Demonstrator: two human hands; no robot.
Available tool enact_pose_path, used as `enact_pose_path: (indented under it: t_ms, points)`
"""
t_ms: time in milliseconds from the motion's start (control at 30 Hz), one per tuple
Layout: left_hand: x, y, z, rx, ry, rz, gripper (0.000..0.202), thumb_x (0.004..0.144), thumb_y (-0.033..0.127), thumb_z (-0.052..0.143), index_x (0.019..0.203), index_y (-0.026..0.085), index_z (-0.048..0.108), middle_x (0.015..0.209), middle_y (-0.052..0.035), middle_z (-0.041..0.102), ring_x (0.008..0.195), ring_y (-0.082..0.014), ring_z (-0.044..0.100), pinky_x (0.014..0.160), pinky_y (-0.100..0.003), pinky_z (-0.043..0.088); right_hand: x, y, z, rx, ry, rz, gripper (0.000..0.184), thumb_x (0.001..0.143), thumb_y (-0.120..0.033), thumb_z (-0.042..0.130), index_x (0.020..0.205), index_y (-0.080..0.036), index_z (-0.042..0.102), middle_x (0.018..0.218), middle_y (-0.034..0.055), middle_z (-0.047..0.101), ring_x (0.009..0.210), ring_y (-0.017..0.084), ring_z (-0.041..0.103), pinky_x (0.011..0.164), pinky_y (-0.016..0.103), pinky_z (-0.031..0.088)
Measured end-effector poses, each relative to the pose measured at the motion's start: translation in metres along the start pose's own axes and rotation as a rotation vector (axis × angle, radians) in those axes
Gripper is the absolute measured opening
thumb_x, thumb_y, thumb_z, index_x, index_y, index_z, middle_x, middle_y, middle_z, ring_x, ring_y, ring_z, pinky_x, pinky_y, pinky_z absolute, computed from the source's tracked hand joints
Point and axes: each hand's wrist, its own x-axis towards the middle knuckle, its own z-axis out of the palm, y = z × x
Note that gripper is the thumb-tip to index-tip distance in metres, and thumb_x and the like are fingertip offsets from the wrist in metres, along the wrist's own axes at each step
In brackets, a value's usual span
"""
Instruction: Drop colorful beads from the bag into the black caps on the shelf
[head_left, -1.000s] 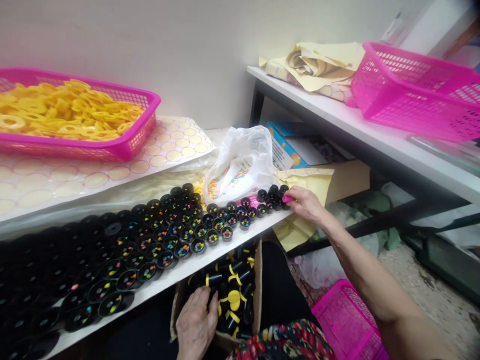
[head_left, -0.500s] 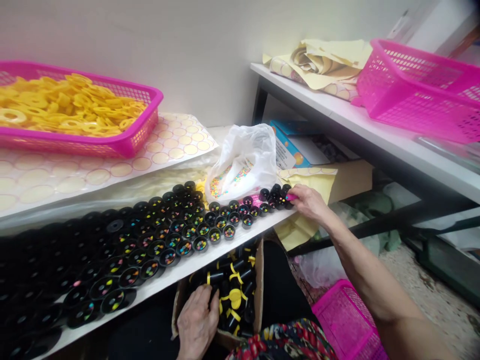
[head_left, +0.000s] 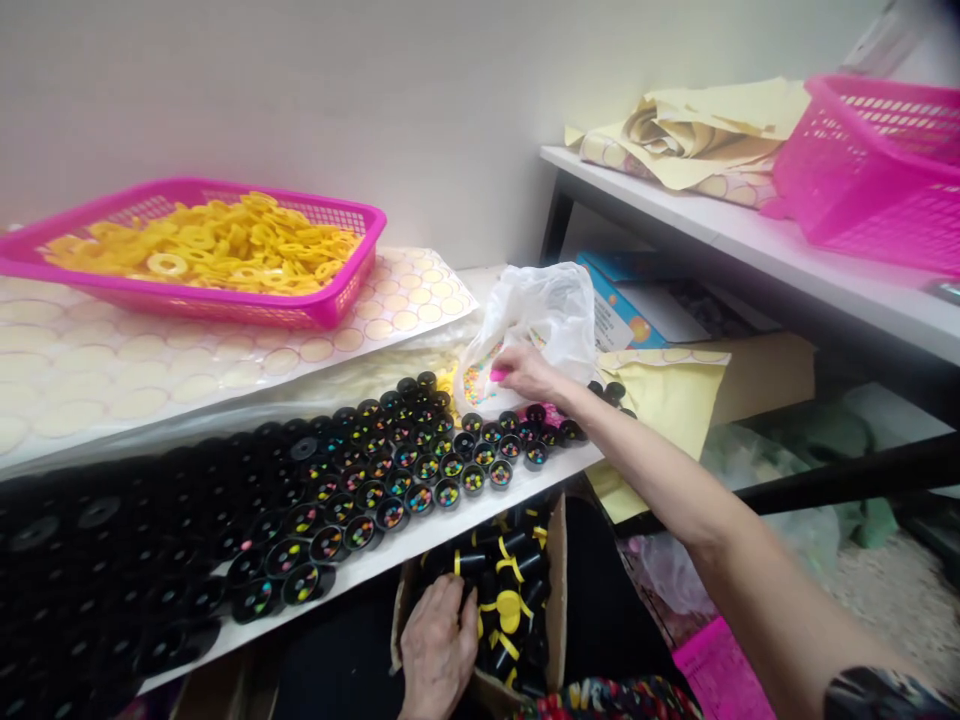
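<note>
My right hand (head_left: 529,373) pinches a small pink scoop (head_left: 498,375) at the mouth of a white plastic bag (head_left: 544,315) holding coloured beads. In front of it, several black caps (head_left: 420,470) with coloured beads inside stand in rows on the white shelf (head_left: 390,555). My left hand (head_left: 439,650) reaches down into a cardboard box (head_left: 556,600) of black and yellow parts below the shelf, fingers curled among them; what they hold is hidden.
A pink basket of yellow rings (head_left: 210,245) sits on sheets of round stickers (head_left: 150,350) at the back left. A higher table (head_left: 750,250) at right carries crumpled yellow paper (head_left: 697,125) and another pink basket (head_left: 877,160). A pink basket (head_left: 720,675) lies on the floor.
My right hand has moved left with the pink scoop, from the far right caps to the bag's mouth. The view has shifted right. My left hand stays in the box.
</note>
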Motion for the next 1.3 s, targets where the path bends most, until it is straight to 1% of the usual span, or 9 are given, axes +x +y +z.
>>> enact_pose_path:
  t_ms: [100,233,467,533,700,900,1100,1167,1300]
  points:
    - [-0.001,-0.001,0.001,-0.008,-0.008,-0.015,0.014,0.090,0.021,0.046,0.082,0.018,0.057,0.074,-0.0028,0.062,0.067,-0.0147,0.061,0.062,-0.025,0.050,0.021,-0.017,0.015,-0.236,-0.165,-0.066,0.021,0.066,-0.004,0.052,0.075,-0.011,0.070,0.084,0.0121,0.070,0.083,0.022,0.062,0.067,0.027,0.040]
    - [-0.001,-0.001,0.002,-0.015,-0.012,-0.030,0.014,0.090,0.021,0.046,0.082,0.019,0.057,0.074,-0.0025,0.061,0.067,-0.0146,0.061,0.063,-0.025,0.050,0.029,-0.030,0.033,-0.209,-0.217,-0.094,0.022,0.059,0.000,0.054,0.071,-0.011,0.070,0.084,0.0148,0.070,0.087,0.025,0.063,0.067,0.027,0.040]
    - [0.000,0.001,0.000,-0.007,0.016,-0.015,0.014,0.090,0.021,0.045,0.081,0.019,0.056,0.072,-0.0017,0.061,0.065,-0.0142,0.061,0.061,-0.025,0.049,0.026,-0.007,0.033,0.032,-0.176,-0.091,0.015,0.062,-0.007,0.058,0.074,-0.010,0.067,0.068,0.0011,0.064,0.067,0.013,0.056,0.059,0.021,0.039]
    - [0.000,0.000,0.001,0.007,0.018,-0.016,0.015,0.090,0.021,0.045,0.081,0.019,0.056,0.073,-0.0017,0.062,0.066,-0.0143,0.062,0.061,-0.025,0.050,0.022,-0.001,0.030,0.175,-0.122,-0.060,0.012,0.062,-0.014,0.062,0.073,-0.009,0.065,0.066,-0.0009,0.061,0.063,0.011,0.053,0.058,0.020,0.039]
    - [-0.003,-0.004,0.004,0.032,-0.002,-0.010,0.015,0.090,0.023,0.046,0.084,0.019,0.058,0.078,-0.0027,0.065,0.070,-0.0146,0.064,0.064,-0.025,0.052,0.004,0.004,0.020,0.851,0.062,0.092,0.017,0.051,-0.018,0.068,0.066,-0.013,0.061,0.060,-0.0044,0.056,0.055,0.008,0.049,0.056,0.023,0.042]
    - [-0.002,-0.008,0.007,0.064,0.042,0.051,0.018,0.091,0.029,0.047,0.087,0.018,0.060,0.084,-0.0035,0.068,0.074,-0.0153,0.066,0.067,-0.025,0.053,-0.069,0.023,-0.020,1.204,0.288,0.112,0.027,0.049,-0.022,0.079,0.071,-0.016,0.065,0.067,-0.0024,0.063,0.057,0.009,0.053,0.054,0.023,0.044]
    - [0.001,-0.007,0.008,0.079,0.045,0.067,0.019,0.092,0.031,0.046,0.086,0.018,0.059,0.084,-0.0034,0.068,0.075,-0.0153,0.066,0.067,-0.024,0.052,-0.154,0.079,-0.041,0.893,0.591,0.360,0.028,0.049,-0.023,0.078,0.074,-0.017,0.068,0.072,-0.0002,0.065,0.064,0.012,0.056,0.063,0.027,0.045]
    - [0.000,-0.008,0.009,0.073,0.037,0.066,0.019,0.092,0.031,0.046,0.087,0.018,0.059,0.083,-0.0033,0.068,0.074,-0.0151,0.066,0.067,-0.024,0.052,-0.170,0.095,-0.039,0.690,0.595,0.391,0.023,0.053,-0.024,0.075,0.074,-0.016,0.068,0.073,0.0009,0.065,0.069,0.014,0.057,0.069,0.029,0.045]
    - [-0.002,-0.011,0.012,0.062,0.021,0.054,0.019,0.091,0.032,0.047,0.087,0.018,0.060,0.084,-0.0033,0.068,0.075,-0.0149,0.066,0.066,-0.023,0.052,-0.183,0.107,-0.033,0.211,0.458,0.292,0.012,0.072,-0.026,0.060,0.075,-0.017,0.067,0.073,0.0021,0.059,0.071,0.015,0.054,0.069,0.029,0.041]
